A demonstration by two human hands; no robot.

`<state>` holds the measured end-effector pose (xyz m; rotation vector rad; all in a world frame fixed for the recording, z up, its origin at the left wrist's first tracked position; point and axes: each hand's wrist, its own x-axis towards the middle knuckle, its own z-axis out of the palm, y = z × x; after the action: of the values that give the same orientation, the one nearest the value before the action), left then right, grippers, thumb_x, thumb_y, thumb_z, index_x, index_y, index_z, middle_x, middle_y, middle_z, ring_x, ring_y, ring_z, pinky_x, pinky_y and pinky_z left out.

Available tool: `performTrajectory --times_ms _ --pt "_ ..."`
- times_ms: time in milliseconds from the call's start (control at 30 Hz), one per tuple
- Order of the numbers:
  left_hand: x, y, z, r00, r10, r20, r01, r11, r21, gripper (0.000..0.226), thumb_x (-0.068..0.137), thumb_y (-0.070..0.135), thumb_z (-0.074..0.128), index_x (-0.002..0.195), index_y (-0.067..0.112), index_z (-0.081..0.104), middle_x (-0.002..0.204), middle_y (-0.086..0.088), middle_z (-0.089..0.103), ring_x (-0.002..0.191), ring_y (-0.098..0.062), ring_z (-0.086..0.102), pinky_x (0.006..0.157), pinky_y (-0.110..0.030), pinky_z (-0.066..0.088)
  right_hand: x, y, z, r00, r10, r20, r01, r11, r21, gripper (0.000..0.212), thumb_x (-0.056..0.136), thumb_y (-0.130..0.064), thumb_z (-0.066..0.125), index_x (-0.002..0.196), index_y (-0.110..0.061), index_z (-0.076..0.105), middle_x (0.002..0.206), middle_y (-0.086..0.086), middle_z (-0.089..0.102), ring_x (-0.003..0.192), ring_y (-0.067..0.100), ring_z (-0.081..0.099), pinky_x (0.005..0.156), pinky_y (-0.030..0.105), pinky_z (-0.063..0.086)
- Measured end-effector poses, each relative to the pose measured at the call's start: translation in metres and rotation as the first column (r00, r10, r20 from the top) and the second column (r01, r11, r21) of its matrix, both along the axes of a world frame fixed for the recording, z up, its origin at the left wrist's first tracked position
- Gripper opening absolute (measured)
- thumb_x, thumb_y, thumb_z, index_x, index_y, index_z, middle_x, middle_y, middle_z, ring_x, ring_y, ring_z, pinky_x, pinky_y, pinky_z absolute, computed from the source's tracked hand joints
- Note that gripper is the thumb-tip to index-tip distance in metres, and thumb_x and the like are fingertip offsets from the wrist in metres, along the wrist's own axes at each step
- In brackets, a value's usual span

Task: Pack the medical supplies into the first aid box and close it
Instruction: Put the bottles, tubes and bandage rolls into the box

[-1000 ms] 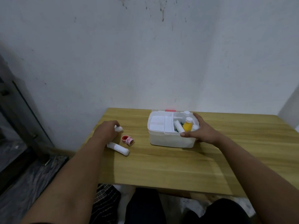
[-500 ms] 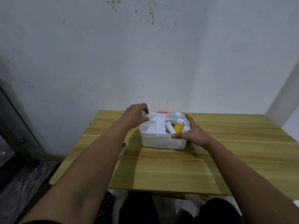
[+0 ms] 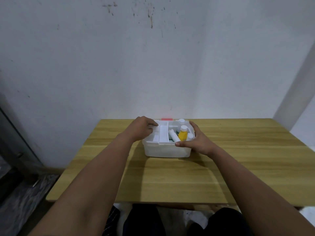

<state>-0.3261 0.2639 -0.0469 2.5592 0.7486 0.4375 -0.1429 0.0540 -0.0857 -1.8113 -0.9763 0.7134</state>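
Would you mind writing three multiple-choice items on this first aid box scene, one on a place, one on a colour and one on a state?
1. Where is the right hand?
A. flat on the table, away from the box
B. on the right near corner of the first aid box
C. out of view

2. What colour is the body of the bottle standing in the box's right part?
A. yellow
B. blue
C. green

3. How is the box?
A. closed
B. tipped on its side
C. open on top, upright on the table

Answers: 1 B, the thumb lies on the front rim and the fingers wrap the right side. 2 A, a yellow body under a white cap. 3 C, its tray and contents show from above.
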Motion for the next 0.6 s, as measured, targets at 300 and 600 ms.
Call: performTrajectory --times_ms 300,600 --pt "-0.046 0.027 0.002 0.959 0.268 0.089 -0.268 0.963 -0.006 0.037 0.094 0.012 0.062 0.13 0.019 0.07 0.13 -0.002 0.069 0.116 -0.021 0.064 0.097 -0.034 0.051 0.004 0.002 -0.004 1.0 0.014 0.004 -0.014 1.0 0.022 0.139 0.058 -0.041 0.099 0.164 -0.03 0.01 0.15 -0.007 0.045 0.132 0.017 0.05 0.103 0.031 0.046" --pt "-0.093 0.042 -0.014 0.843 0.245 -0.478 -0.355 0.922 -0.154 0.037 0.092 0.03 0.074 0.125 0.014 0.071 0.116 -0.005 0.067 0.105 -0.025 0.063 0.085 -0.041 0.06 0.005 0.003 -0.005 1.0 0.018 0.011 -0.018 0.999 0.033 0.141 0.052 -0.048 0.098 0.163 -0.032 0.012 0.146 -0.008 0.046 0.129 0.017 0.051 0.103 0.033 0.048"
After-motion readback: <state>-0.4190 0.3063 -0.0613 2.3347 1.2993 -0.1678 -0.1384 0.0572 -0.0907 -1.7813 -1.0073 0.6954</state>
